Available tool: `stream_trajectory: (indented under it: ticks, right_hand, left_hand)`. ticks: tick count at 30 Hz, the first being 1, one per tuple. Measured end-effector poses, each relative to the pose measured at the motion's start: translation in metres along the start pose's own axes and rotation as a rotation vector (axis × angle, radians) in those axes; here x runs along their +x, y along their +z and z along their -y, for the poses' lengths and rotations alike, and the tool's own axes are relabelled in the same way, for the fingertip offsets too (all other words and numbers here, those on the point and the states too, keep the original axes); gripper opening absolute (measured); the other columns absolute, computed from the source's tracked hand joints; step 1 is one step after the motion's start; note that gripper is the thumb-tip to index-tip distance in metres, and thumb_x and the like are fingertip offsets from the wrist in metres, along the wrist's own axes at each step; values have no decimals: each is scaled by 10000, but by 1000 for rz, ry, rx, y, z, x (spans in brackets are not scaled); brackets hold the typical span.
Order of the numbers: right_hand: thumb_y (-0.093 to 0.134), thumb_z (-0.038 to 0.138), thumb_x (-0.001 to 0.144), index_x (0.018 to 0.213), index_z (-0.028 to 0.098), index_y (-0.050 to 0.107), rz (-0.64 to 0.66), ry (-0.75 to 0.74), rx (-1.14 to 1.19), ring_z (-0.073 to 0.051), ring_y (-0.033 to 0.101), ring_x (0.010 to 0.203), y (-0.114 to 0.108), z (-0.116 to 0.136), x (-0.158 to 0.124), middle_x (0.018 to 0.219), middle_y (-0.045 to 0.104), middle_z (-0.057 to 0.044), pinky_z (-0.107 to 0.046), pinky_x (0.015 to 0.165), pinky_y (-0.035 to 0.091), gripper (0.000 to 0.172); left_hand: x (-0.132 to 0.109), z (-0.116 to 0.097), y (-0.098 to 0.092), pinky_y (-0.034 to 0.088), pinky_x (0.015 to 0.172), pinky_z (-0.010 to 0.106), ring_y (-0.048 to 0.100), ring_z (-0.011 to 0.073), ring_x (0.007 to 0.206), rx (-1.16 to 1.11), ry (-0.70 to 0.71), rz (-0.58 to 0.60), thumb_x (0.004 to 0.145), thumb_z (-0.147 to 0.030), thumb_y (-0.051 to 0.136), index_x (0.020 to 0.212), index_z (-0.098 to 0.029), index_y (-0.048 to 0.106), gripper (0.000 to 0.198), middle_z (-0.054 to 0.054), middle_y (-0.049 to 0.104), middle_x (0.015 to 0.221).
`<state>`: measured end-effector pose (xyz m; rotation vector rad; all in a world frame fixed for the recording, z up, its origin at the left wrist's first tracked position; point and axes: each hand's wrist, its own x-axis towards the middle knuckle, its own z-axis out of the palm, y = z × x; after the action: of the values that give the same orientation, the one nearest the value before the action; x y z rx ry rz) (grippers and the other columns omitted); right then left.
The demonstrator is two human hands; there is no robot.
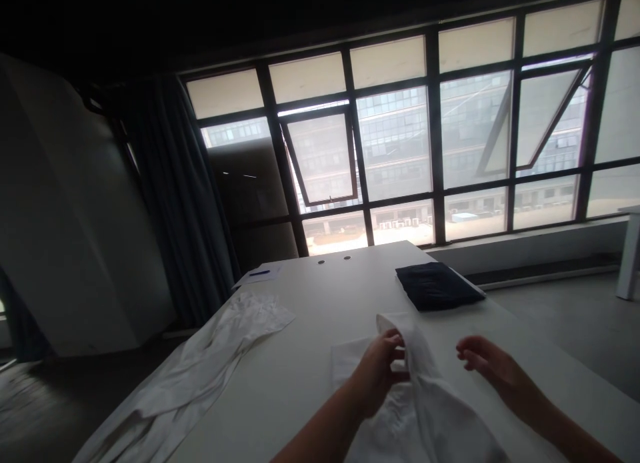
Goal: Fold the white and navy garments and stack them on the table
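Note:
A white garment (425, 389) lies partly folded on the white table in front of me, its upper edge raised. My left hand (383, 369) grips that raised edge, fingers curled around the cloth. To the right of the garment, my right hand (483, 363) hovers apart from it, holding nothing, with its fingers slightly bent and the thumb separate. Beyond both hands sits a folded dark cloth (437, 286) near the table's right edge.
Another white garment (200, 369) is spread along the left side of the table (310, 329). Paper with a blue pen (259, 273) rests at the far left corner. Windows and a dark curtain (170, 203) stand behind.

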<state>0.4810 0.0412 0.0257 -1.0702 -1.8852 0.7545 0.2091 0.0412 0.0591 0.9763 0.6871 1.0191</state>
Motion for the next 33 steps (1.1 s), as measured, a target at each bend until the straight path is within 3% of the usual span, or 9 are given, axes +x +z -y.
stream_trajectory:
  ticks: [3, 7, 10, 16, 22, 24, 27, 30, 33]
  right_hand:
    - [578, 652, 825, 971, 215, 651, -240, 255, 247, -313, 705, 914, -24, -52, 11, 981, 725, -126, -445, 799, 601, 466]
    - [603, 679, 786, 954, 208, 644, -349, 469, 382, -335, 728, 880, -51, -106, 12, 969, 736, -162, -486, 747, 619, 502]
    - [584, 665, 792, 919, 219, 627, -460, 556, 377, -336, 734, 857, -70, -123, 10, 935, 732, -164, -493, 725, 620, 466]
    - [543, 648, 826, 979, 211, 634, -544, 321, -14, -305, 698, 901, -67, -85, 5, 968, 717, -120, -449, 784, 594, 472]
    - [634, 559, 849, 1223, 291, 661, -246, -113, -418, -330, 529, 1296, -9, -22, -8, 1369, 612, -103, -485, 1106, 403, 461]
    - [671, 565, 816, 1347, 301, 583, -227, -91, -507, -347, 512, 1313, -3, -22, -10, 1386, 602, -107, -526, 1121, 358, 600]
    - [607, 577, 846, 1339, 252, 567, -258, 67, -506, -290, 664, 987, -20, -42, -10, 1037, 708, -80, -480, 984, 461, 591]
    - [566, 615, 848, 964, 240, 682, -135, 193, -410, -221, 605, 663, -55, -63, -9, 729, 636, -14, -369, 728, 515, 409]
    - [675, 650, 737, 782, 248, 656, -153, 244, -267, -257, 642, 812, -82, -72, -10, 839, 690, -48, -350, 771, 522, 405]
  left_hand:
    - [27, -5, 31, 515, 751, 302, 585, 230, 1030, -5, -6, 36, 779, -452, 696, 1217, -219, 644, 499, 84, 615, 1184]
    - [64, 3, 67, 489, 810, 289, 562, 244, 1185, -56, -10, 109, 800, -497, 684, 1332, -246, 579, 597, 93, 548, 1373]
    - [77, 9, 73, 479, 902, 358, 587, 268, 1190, 227, 55, 162, 863, -485, 631, 1344, -208, 578, 557, 131, 608, 1345]
    - [56, 2, 11, 433, 975, 407, 598, 277, 1060, 685, 199, 9, 867, -483, 672, 1110, -193, 710, 380, 106, 698, 1123]
    - [5, 23, -59, 216, 1194, 516, 401, 391, 1403, 968, 156, -68, 840, -540, 702, 1354, -199, 633, 621, 168, 532, 1480]
    - [-9, 36, -69, 77, 1241, 523, 233, 379, 1513, 1178, 131, -17, 855, -569, 681, 1490, -252, 507, 730, 119, 362, 1621]
    - [-23, 45, -79, 6, 1258, 504, 111, 318, 1556, 1400, 125, 49, 927, -603, 576, 1576, -347, 318, 744, 24, 188, 1681]
    - [-32, 41, -88, 35, 1261, 516, 119, 312, 1554, 1469, 108, 60, 946, -640, 526, 1576, -376, 291, 722, 7, 175, 1679]
    - [-42, 31, -103, 65, 1263, 524, 158, 317, 1547, 1508, 112, 62, 945, -668, 511, 1565, -403, 306, 704, -7, 197, 1671]
